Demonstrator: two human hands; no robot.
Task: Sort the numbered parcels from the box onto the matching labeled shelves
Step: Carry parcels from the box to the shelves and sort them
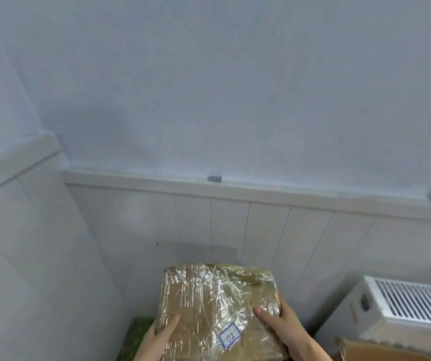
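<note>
Hands: left hand [162, 332] and right hand [278, 324] are clasping opposite sides of parcel 02 [217, 308].
Relation: parcel is lying between them, equally near.

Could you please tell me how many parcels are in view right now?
1: the plastic-wrapped parcel labelled 02, held at bottom centre between the left hand and right hand. The cardboard box at bottom right may hide more.

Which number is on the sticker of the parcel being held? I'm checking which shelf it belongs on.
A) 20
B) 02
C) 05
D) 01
B: the small white label on the plastic-wrapped cardboard parcel, held between the left hand and the right hand, reads "02" in handwriting.
</note>
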